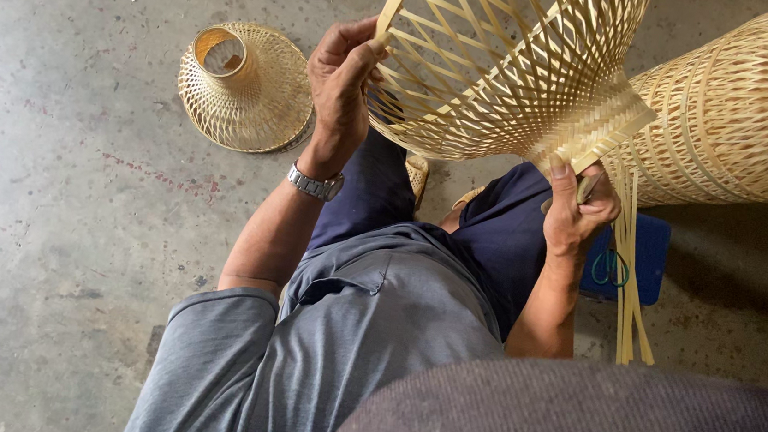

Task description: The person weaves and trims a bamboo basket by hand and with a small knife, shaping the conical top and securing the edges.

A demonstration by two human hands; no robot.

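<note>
Fingers of left hand curl round the rim of a half-woven bamboo lampshade, thumb pressed on top; right hand pinches its narrow neck w/ loose strips hanging twd 6 o'clock. Shade sits above the lap, long axis running 10 to 4, wide mouth twd 10. Finished woven shade on floor at 9; blue stool at 4, no labels legible

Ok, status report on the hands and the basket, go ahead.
Left hand grips woven basket rim. Right hand pinches its loose strips. Nothing in the way.
</note>
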